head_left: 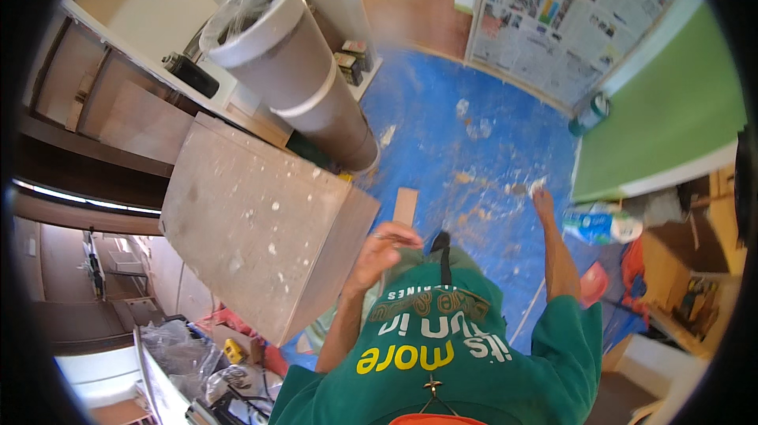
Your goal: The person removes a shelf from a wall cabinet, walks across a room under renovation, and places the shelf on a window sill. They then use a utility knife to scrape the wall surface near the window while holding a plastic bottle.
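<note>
My left hand (pixel 376 258) is raised near my waist, beside the wooden box. Its fingers are bent loosely and apart, and nothing shows in them. Stretched out to the right, my right hand (pixel 542 202) is over the blue floor sheet (pixel 505 149). A small pale patch (pixel 537 186) shows at its fingertips; whether it is held or lies on the sheet I cannot tell. The large stained wooden box (pixel 253 220) stands at my left. A short wooden board (pixel 406 205) lies on the sheet ahead of my left hand.
A tall plastic-topped column (pixel 304 70) stands behind the box. A newspaper-covered panel (pixel 553 30) and a green wall (pixel 671 101) bound the far right. A can (pixel 591 113) sits by that wall; a plastic package (pixel 604 225) and pink helmet-like object (pixel 594 283) lie nearer. A tape measure (pixel 234 350) rests lower left.
</note>
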A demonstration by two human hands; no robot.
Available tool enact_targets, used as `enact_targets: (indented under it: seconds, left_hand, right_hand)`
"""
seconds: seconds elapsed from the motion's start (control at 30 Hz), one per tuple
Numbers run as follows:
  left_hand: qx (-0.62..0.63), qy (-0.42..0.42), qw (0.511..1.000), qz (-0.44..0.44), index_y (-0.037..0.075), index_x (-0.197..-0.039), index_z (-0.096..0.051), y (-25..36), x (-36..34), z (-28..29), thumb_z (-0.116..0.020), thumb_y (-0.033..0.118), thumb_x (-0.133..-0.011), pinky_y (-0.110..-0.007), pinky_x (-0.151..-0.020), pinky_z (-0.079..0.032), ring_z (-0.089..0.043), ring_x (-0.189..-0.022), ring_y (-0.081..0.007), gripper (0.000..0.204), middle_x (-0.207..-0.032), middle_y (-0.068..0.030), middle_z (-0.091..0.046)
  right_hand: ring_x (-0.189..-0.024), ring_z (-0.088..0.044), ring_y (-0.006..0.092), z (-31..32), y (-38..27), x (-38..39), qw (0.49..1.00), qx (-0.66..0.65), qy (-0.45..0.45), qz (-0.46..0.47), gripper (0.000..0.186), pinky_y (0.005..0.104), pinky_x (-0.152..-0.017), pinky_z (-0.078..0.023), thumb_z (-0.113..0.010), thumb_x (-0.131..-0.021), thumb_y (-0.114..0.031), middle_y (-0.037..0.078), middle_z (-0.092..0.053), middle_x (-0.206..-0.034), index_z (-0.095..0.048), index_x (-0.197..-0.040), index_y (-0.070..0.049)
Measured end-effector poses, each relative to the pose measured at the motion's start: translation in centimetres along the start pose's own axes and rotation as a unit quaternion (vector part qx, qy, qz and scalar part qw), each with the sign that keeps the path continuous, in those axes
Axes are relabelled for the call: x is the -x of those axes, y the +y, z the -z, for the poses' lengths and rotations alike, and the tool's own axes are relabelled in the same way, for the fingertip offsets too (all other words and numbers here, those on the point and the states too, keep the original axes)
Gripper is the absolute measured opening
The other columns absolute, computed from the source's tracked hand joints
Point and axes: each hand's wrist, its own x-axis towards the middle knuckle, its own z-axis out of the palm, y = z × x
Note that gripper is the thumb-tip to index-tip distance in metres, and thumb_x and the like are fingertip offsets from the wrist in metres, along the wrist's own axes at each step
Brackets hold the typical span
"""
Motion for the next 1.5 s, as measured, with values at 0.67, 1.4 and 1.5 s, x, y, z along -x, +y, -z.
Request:
enact_targets:
  seconds: [0.67, 1.4, 1.5]
  left_hand:
    - [0.002, 0.115, 0.991, -0.074, 0.004, -0.123, -0.057, 10.1, -53.3, 24.8, -0.059, 0.017, -0.093, -0.04, -0.107, -0.041, -0.056, -0.118, -0.0223, 0.033, -0.121, -0.0087, -0.059]
    - [-0.107, 0.702, 0.682, -0.175, 0.0, -0.118, -0.057, 20.8, -72.7, 43.8, -0.067, 0.026, -0.094, -0.037, -0.097, -0.045, -0.059, -0.108, -0.0218, 0.036, -0.114, -0.0122, -0.062]
    - [-0.129, 0.73, 0.665, -0.088, 0.0, -0.118, -0.058, 21.0, -74.2, 43.7, -0.066, 0.022, -0.095, -0.038, -0.099, -0.045, -0.059, -0.109, -0.0227, 0.032, -0.117, -0.0121, -0.061]
  right_hand:
    - [-0.081, -0.069, 0.0235, -31.7, -41.0, -43.2, 0.857, 0.018, -0.512, 0.054, 0.035, 0.0393, -0.073, -0.054, -0.061, -0.09, -0.032, 0.016, -0.072, -0.096, -0.071, -0.104, -0.002]
    - [-0.114, -0.06, 0.0387, -64.7, -125.0, -62.2, 0.666, -0.107, -0.446, 0.588, 0.038, 0.0486, -0.097, -0.048, -0.062, -0.096, -0.022, 0.021, -0.061, -0.123, -0.057, -0.13, -0.006]
    - [-0.124, -0.056, 0.0391, -70.4, -126.0, -62.1, 0.629, 0.041, -0.451, 0.632, 0.048, 0.0525, -0.104, -0.045, -0.064, -0.095, -0.023, 0.022, -0.056, -0.132, -0.051, -0.139, -0.008]
